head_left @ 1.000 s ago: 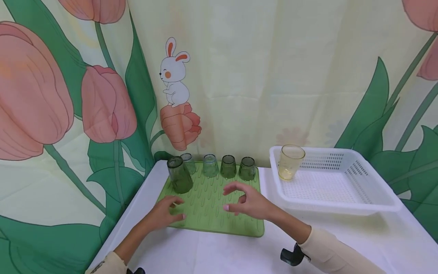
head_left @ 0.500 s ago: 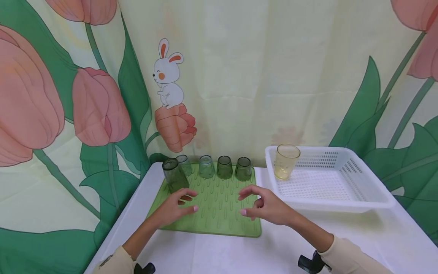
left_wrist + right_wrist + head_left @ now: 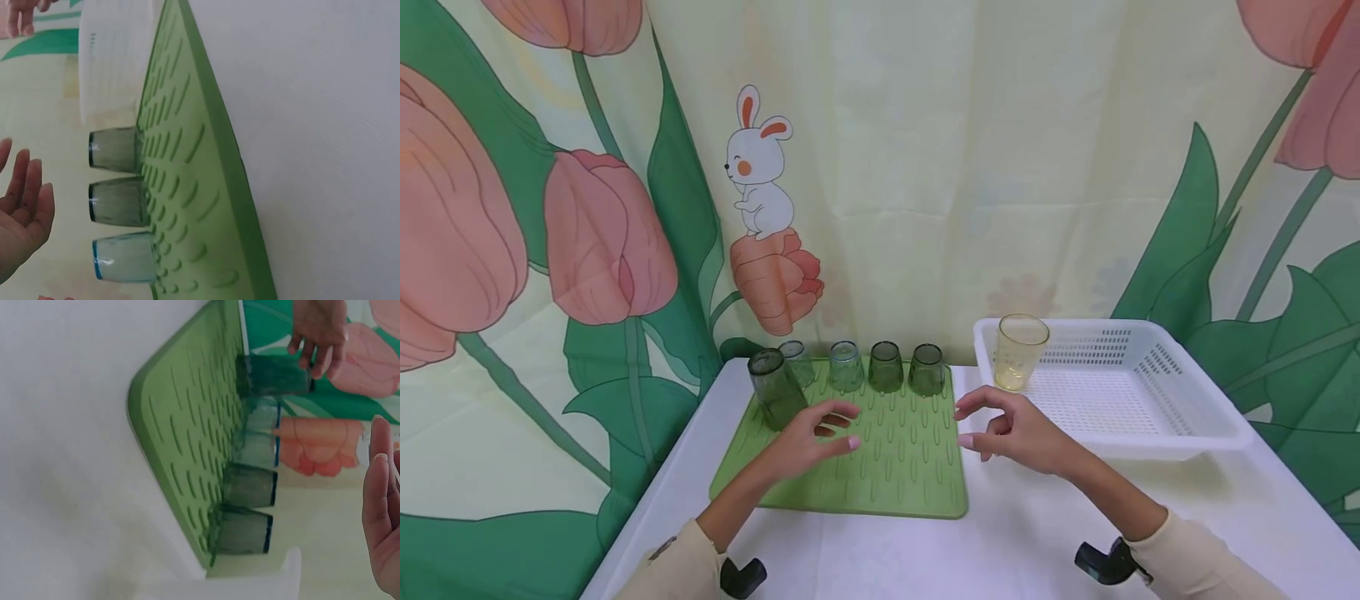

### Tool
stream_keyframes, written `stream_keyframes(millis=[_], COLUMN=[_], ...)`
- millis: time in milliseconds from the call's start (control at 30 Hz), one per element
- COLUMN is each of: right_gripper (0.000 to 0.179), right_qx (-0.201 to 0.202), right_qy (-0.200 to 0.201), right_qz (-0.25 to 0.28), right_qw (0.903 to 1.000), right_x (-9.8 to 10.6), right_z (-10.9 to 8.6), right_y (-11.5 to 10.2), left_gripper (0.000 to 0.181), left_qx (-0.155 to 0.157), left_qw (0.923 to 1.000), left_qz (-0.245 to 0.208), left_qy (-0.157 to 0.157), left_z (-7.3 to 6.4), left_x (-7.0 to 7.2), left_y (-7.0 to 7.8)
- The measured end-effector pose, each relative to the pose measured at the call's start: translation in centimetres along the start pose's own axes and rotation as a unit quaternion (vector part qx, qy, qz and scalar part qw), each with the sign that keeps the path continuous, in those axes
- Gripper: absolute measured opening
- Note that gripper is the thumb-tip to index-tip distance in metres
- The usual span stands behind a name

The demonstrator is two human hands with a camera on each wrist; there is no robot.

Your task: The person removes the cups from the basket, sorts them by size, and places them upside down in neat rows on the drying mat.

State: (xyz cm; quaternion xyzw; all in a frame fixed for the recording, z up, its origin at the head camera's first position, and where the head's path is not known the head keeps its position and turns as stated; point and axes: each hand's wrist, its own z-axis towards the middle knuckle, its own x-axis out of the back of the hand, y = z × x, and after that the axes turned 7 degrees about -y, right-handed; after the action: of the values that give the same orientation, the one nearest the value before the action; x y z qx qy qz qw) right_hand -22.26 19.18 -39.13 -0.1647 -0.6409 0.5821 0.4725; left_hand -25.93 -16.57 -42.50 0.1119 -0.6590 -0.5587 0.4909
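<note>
My left hand (image 3: 808,442) hovers over the green ribbed mat (image 3: 880,483), fingers loosely bent and holding nothing. Just behind it stands a tall dark green glass (image 3: 775,390) at the mat's left side. My right hand (image 3: 1018,433) hangs in the air past the mat's right edge, in front of the white basket, its thumb and fingers apart with nothing between them. Along the mat's back edge is a row of short glasses: two pale bluish ones, the nearer-to-middle one (image 3: 846,367) clear of overlap, and two dark grey-green ones (image 3: 886,367). A yellow glass (image 3: 1021,354) stands in the basket's left end.
The white perforated basket (image 3: 1210,442) sits at the back right of the table. A white cloth (image 3: 865,558) covers the tabletop. Directly behind rises a curtain (image 3: 895,167) printed with tulips and a rabbit.
Both hands have moved right and the right hand has passed off the mat toward the basket's front. The head view has turned slightly right. The glasses stand as before.
</note>
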Motion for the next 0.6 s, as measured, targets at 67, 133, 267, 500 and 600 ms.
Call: stream_keyframes(millis=[67,133,267,500,600], right_gripper=[0.038,0.039,0.041,0.047,0.048], right_qx=[-0.012,-0.024,-0.041,-0.071,-0.076], right_qy=[0.014,0.029,0.063,0.103,0.116], right_qz=[-0.011,-0.021,-0.037,-0.056,-0.064], right_qw=[0.9998,0.9991,0.9965,0.9906,0.9882], right_x=[0.8,1.6,3.3,6.5,7.9], right_z=[0.0,0.0,0.4,1.5,1.7], right_y=[-0.1,-0.3,-0.7,-0.5,-0.3], left_gripper=[0.041,0.041,0.041,0.041,0.041], left_qx=[-0.004,-0.005,-0.011,-0.025,-0.027], left_qw=[1.0,1.0,0.9999,0.9994,0.9993], left_qz=[0.001,0.003,0.0,-0.007,-0.01], left_qy=[-0.002,-0.004,-0.01,-0.02,-0.026], left_z=[0.4,0.9,1.7,3.1,3.7], left_x=[-0.2,-0.4,-0.7,-1.2,-1.3], left_y=[0.3,0.6,1.3,1.6,1.4])
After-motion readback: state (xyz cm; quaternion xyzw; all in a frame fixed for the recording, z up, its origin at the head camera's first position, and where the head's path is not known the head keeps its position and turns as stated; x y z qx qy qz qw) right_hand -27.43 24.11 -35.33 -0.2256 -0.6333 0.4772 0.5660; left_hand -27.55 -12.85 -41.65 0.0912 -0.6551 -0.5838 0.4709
